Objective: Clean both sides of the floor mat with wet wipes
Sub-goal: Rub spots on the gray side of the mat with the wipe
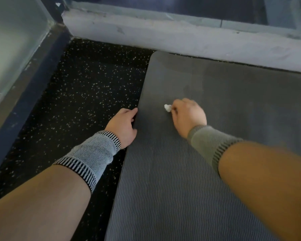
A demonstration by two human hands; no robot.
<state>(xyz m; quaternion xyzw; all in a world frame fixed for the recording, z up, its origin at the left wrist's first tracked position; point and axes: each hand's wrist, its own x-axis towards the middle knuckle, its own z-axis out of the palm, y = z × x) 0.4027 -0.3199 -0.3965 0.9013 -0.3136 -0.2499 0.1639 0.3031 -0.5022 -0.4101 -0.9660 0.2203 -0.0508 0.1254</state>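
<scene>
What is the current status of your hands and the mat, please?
Left hand grips grey ribbed foam floor mat edge. Right hand pinches crumpled white wet wipe on mat. Nothing in the way.

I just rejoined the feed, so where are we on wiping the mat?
Done: the far part of the grey ribbed foam floor mat looks darker and smoother, perhaps already wiped. In hand: the right hand pinches a crumpled white wet wipe against the mat, while the left hand grips its left edge. Left: the near ribbed stretch, and the underside, which is not in view.
</scene>
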